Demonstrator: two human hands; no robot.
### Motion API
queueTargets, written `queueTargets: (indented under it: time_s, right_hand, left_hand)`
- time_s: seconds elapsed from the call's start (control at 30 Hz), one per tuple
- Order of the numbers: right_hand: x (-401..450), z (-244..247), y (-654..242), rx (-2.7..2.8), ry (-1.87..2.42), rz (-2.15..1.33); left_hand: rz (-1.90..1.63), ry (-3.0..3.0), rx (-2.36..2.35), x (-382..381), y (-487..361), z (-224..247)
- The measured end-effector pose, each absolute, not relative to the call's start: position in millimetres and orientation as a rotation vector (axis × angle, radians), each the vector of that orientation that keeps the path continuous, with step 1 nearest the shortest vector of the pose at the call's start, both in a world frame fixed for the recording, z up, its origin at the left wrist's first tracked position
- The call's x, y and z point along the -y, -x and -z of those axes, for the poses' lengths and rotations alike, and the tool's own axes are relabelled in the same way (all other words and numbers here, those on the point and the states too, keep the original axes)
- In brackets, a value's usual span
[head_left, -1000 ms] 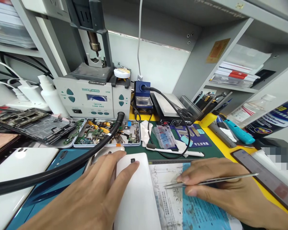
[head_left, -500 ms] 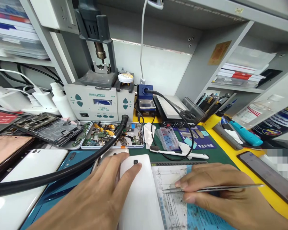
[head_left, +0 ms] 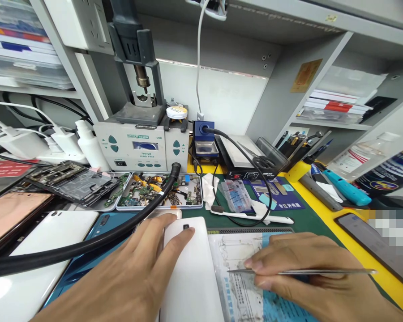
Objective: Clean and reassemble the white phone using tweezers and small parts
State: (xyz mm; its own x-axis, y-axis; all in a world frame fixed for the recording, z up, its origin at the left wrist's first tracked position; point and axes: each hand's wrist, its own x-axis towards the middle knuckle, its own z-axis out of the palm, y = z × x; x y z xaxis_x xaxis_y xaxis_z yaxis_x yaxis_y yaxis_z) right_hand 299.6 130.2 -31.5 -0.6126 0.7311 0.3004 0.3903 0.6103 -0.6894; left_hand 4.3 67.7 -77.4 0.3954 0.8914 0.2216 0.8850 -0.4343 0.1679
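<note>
Head view: a glossy white rectangular phone back (head_left: 192,279) lies near centre, partly under the left hand (head_left: 134,264), fingers spread, while the right hand (head_left: 309,255) pinches slim silver metal tweezers (head_left: 304,271) to its right; steady left pressure, tips clear of the gloss, advised.

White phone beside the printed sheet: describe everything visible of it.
The white phone lies back up, its back smooth, glossy and plastic-looking, corners rounded. The small dark camera sits near the far end. The left grip hides part of the phone's left side, its thumb touching or beside the camera. The near end leaves the frame. The printed sheet lies at its right.
</note>
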Motion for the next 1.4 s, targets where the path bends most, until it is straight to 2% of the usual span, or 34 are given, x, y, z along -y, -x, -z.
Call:
queueTargets:
  time_s: [0.1,0.27,0.53,0.93,1.2,1.4]
  right_hand:
    - [-129.9,31.5,-300.5,2.257,0.916,-0.757]
    - [-130.4,32.5,-303.0,2.17,0.972,-0.833]
    - [-139.4,27.6,-313.0,1.842,1.172,-1.041]
    - [-150.6,23.2,-329.2,1.694,1.13,-1.228]
    - [-145.1,21.2,-329.5,1.711,1.056,-1.345]
    - [-145.4,28.3,-333.3,1.76,0.959,-1.396]
  left_hand:
    - [-0.385,-2.713,-1.701,-67.3,-8.9,76.0]
    - [-0.506,-2.651,-1.806,-66.7,-19.2,73.9]
    - [-0.706,-2.549,-1.722,-68.4,-37.4,71.3]
    - [-0.833,-2.589,-1.549,-84.8,-71.7,74.8]
    - [-1.092,-2.545,-1.325,-83.4,-86.4,37.2]
    - [-1.215,-2.669,-1.226,-86.6,-96.4,32.8]
